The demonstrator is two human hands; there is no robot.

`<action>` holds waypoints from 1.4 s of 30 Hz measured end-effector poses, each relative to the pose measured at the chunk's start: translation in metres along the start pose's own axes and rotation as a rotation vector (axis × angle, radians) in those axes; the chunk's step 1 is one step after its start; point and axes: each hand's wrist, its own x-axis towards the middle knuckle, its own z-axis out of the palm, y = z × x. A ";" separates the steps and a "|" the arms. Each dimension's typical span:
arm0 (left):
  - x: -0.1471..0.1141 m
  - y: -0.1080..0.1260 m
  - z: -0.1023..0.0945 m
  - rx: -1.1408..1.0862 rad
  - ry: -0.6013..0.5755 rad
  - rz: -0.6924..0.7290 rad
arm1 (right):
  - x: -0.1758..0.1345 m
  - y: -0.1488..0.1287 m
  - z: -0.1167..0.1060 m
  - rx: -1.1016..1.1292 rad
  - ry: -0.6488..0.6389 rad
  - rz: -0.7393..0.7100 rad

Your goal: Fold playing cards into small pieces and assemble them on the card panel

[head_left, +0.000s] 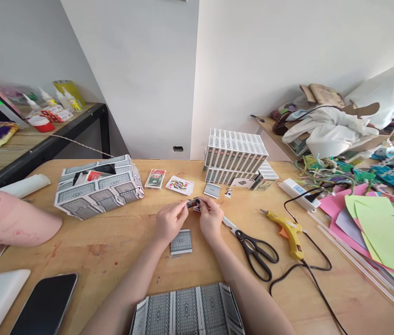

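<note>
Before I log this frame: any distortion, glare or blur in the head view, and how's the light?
All in the head view: wide-angle stretch toward the edges, at the soft pink roll and pale-green paper sheets; light soft, the plain painted wall darker at far left; no harsh glare; the small dark piece between left hand and right hand too small to judge for blur.

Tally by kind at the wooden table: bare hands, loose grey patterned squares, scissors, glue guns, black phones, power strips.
Hands: 2 (left hand, right hand)
Patterned squares: 2 (near square, far square)
Scissors: 1
Glue gun: 1
Black phone: 1
Power strip: 1
Total: 8
</note>
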 end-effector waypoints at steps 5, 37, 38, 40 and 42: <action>0.001 0.001 -0.001 -0.035 -0.063 -0.095 | 0.001 -0.003 -0.001 0.027 -0.035 0.088; 0.000 -0.010 0.006 0.015 -0.047 -0.355 | -0.002 -0.005 0.004 0.272 -0.414 0.108; -0.001 -0.010 0.005 0.001 -0.064 -0.363 | -0.002 -0.006 0.004 0.307 -0.437 0.118; -0.001 -0.010 0.005 -0.047 -0.085 -0.369 | -0.002 -0.008 0.005 0.385 -0.476 0.167; -0.002 -0.009 0.004 -0.093 -0.086 -0.369 | -0.003 -0.009 0.005 0.474 -0.502 0.242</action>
